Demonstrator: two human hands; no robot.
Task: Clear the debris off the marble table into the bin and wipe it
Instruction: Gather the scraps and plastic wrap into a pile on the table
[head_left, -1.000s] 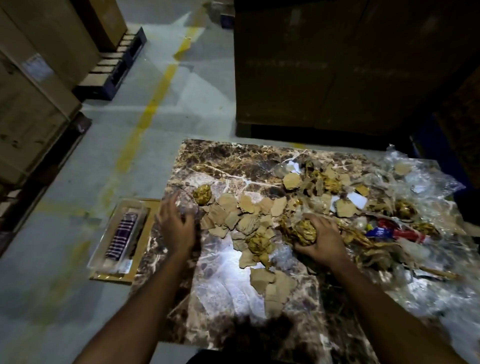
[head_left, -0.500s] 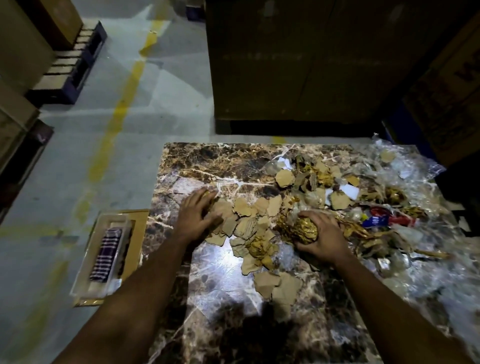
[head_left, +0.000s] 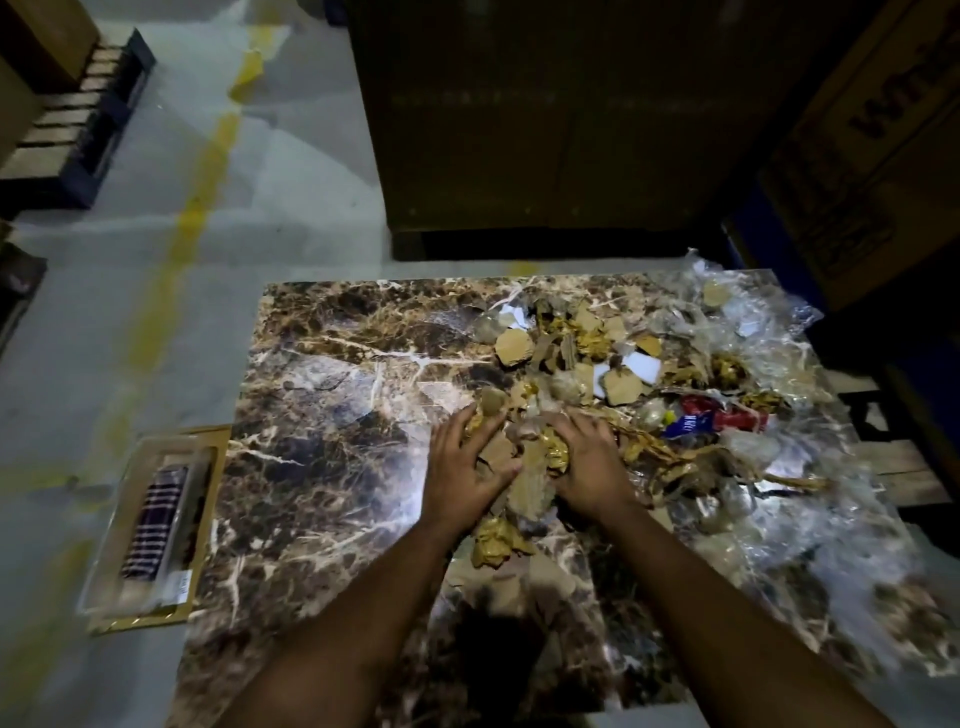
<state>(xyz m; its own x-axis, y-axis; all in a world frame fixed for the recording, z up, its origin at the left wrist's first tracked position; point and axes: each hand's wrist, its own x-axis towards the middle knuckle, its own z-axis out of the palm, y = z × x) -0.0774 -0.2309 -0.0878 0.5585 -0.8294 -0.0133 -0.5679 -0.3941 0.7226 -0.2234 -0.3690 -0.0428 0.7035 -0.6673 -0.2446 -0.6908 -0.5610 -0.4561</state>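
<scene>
- Warehouse floor with a yellow line, pallet at far left, big cartons behind the marble desk.
- My left hand and right hand sit close together mid-desk, fingers curled round a heap of cardboard scraps and gold foil pressed between them.
- More debris spreads over the desk's far right, under clear plastic wrap; red-blue wrapper among it.
- Clear box on the floor left of the desk, probably holding a checked cloth, blurry.
</scene>
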